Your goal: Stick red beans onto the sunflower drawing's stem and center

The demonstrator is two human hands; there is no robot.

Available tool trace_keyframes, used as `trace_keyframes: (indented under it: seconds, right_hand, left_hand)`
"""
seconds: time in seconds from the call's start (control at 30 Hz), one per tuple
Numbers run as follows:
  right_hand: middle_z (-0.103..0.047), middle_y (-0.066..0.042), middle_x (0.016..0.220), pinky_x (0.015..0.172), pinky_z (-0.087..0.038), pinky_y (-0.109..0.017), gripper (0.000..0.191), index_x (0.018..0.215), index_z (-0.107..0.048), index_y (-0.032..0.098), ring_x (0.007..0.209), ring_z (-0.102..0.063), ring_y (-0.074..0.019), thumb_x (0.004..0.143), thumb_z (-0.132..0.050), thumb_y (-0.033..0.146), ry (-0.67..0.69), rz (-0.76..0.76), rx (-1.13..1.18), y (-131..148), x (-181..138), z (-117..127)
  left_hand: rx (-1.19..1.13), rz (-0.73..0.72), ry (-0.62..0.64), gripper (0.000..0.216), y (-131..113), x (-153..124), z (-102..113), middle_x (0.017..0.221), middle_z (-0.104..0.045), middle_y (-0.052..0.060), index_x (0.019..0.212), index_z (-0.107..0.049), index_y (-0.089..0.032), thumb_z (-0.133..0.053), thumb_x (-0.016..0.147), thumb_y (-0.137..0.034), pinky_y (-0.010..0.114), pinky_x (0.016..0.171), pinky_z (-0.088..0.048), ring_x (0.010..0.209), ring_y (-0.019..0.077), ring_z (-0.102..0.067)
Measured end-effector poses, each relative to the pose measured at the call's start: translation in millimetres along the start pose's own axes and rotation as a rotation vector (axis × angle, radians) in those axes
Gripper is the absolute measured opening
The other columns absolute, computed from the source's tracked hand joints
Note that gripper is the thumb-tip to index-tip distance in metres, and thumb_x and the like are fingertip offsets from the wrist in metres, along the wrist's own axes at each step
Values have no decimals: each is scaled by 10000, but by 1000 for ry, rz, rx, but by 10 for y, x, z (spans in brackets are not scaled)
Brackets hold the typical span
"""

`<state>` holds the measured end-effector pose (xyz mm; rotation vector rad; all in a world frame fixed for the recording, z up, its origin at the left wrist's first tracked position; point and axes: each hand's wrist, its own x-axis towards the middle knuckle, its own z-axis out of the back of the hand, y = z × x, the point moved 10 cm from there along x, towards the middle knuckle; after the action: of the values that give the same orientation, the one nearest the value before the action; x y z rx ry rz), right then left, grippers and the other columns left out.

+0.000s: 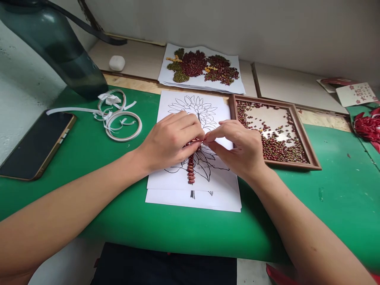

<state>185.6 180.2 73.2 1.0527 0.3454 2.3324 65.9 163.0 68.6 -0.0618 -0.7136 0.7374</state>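
A sheet of paper with a printed flower drawing (pixel 175 180) lies on top of other sheets before me. Down its stem runs a column of reddish-brown speckled beans (pixel 191 170). My left hand (pixel 178 138) rests over the drawing, thumb and fingers closed near the top of the bean column. From the other side my right hand (pixel 237 144) meets it, thumb and forefinger pinched together. Between the fingertips of both hands is something small and reddish, too small and covered to name. The hands hide the middle of the flower.
A brown wooden frame tray (pixel 305 138) of small beans stands at the right. Behind lies a sheet with finished bean flowers (pixel 202 67). Tape rolls (pixel 139 128), a phone (pixel 35 146), a dark bottle (pixel 65 51) and a white case (pixel 117 63) are at the left.
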Motion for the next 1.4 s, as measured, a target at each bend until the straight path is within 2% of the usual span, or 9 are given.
trace_keyframes:
  seconds: [0.27, 0.67, 1.4]
  right_hand:
    - [-773, 16, 815, 865, -569, -398, 105, 900, -706, 264, 762, -726, -182, 966, -716, 183, 1, -26, -23, -32, 2, 7]
    - [-780, 5, 814, 878, -566, -416, 106, 902, -718, 265, 768, -727, -195, 950, -681, 178, 45, -35, -17, -39, 8, -41]
    - [-786, 4, 844, 833, -569, -410, 127, 932, -725, 275, 807, -740, -202, 967, -678, 162, 22, -32, -13, -45, 7, -17]
  left_hand:
    - [3, 16, 14, 69, 13, 1, -4, 990, -706, 38, 969, -638, -199, -632, 975, -131, 360, 789, -486, 919, 207, -619]
    - [1, 40, 23, 74, 23, 3, -7, 973, -714, 42, 955, -636, -208, -604, 985, -148, 370, 783, -478, 916, 216, -627]
    - [-8, 45, 38, 87, 31, -3, -28, 982, -713, 51, 978, -662, -194, -583, 1008, -174, 375, 802, -492, 911, 216, -625]
